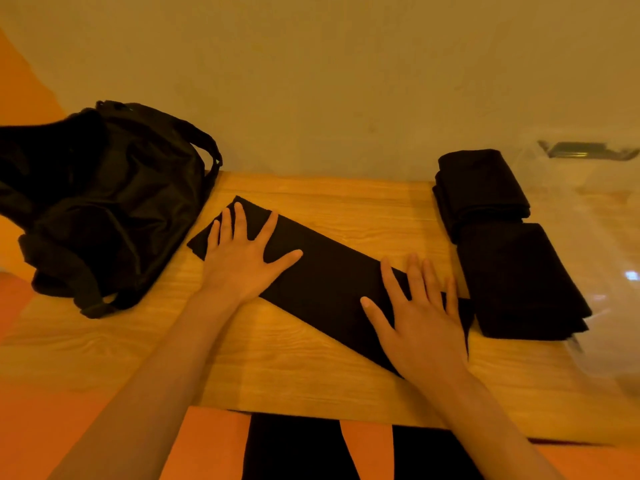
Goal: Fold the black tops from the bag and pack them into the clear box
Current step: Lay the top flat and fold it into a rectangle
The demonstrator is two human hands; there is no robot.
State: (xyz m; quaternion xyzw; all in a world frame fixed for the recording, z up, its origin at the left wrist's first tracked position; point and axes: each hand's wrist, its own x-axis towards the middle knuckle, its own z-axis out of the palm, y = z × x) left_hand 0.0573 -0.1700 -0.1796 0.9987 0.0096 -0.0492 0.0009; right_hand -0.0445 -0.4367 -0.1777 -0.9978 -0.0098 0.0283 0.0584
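Pressing w/ R hand (pixel 419 317), palm down, fingers straight & spread, thumb out to the left, on the near-right end of the black top (pixel 329 282). Nothing grasped, just flat on the cloth. Bare forearm in from bottom right. Same w/ L hand (pixel 242 258) further back: palm down, fingers fanned, thumb pointing right, flat on the far-left end, fingertips short of the far corner. No grip there either, only pressing. Hands well apart, bare stretch of cloth btwn them.

Black top folded to a long narrow strip, slantwise mid-table, far-left to near-right. Near-right end touching or just beside the near pile (pixel 519 282) of folded black cloth; can't tell which. Behind that, far pile (pixel 481 185), also folded black, close to the wall. Both piles just left of the clear box (pixel 613 230) at the right edge: see-through, blurred, grey latch at its far rim. Piles seemingly outside it, but box edges too faint to be sure. At far left, bag (pixel 104 209): black, slumped, straps loose, near the strip's far end but apart.

Nearest, below the table's edge, legs (pixel 294 445) in black on an orange floor (pixel 207 445). Table (pixel 294 368) in light wood grain under warm yellow light. Behind, plain pale wall (pixel 311 81), orange patch at its far left.
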